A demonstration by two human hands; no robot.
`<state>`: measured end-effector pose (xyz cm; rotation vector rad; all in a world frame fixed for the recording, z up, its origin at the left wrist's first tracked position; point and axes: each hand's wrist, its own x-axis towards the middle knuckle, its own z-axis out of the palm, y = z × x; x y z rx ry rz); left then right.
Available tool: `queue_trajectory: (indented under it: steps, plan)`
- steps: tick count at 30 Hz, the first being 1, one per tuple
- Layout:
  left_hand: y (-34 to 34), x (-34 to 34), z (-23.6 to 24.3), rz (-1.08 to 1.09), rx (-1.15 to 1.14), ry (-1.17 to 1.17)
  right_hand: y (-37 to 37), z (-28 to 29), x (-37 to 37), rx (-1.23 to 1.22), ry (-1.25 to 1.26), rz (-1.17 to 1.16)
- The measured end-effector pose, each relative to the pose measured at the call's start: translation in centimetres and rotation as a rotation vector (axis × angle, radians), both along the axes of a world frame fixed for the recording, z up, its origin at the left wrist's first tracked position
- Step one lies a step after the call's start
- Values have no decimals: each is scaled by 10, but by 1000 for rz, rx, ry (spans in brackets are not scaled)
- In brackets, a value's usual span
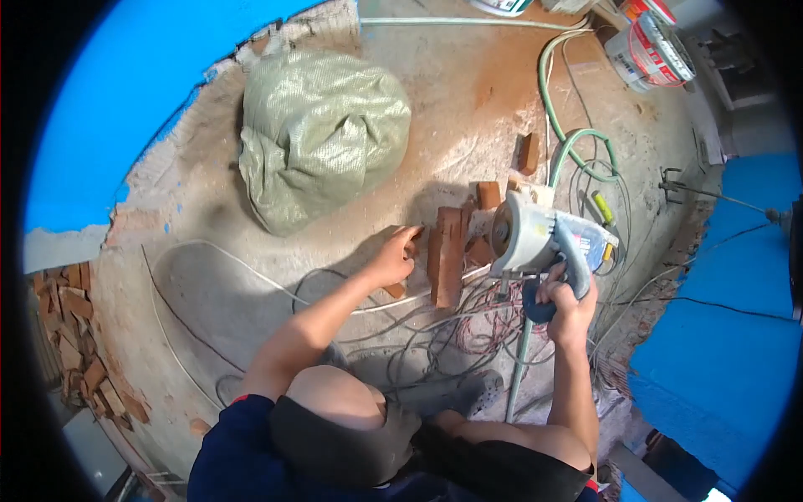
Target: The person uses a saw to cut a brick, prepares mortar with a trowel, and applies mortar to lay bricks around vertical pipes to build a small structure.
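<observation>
My right hand (569, 301) grips the handle of a grey power saw (527, 234), whose round blade housing sits beside bricks on the floor. My left hand (397, 255) is open with loosely bent fingers, just left of a long red brick (443, 255). A small brick piece (393, 289) lies below that hand. Another short brick (488, 195) is behind the long one, partly beside the saw, and a loose brick (528, 153) lies farther back.
A pale green woven sack (322, 138) lies back left. Green hose (609, 163), tangled cables (485, 326) and a yellow tool (602, 207) surround the saw. Buckets (640, 54) stand back right, brick rubble (75, 335) lies left, and blue broken-edged walls (711, 318) bound both sides.
</observation>
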<state>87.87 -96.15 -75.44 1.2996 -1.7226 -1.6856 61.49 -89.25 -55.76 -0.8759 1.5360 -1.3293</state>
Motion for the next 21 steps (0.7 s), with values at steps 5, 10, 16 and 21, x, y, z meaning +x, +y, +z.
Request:
queue_trajectory:
  steps: [5,10,16,21]
  plan:
    - [15,3,-2,-91,-298,-162,-15,-10,12,11,-23,-12]
    - [-6,0,-2,-360,-493,-302,-24,-14,26,12,-46,-32]
    - [-7,-6,-18,-261,-518,-199,-27,-21,31,54,-33,-30]
    - [-7,-8,-28,-212,-601,-128,-33,-24,34,74,22,4]
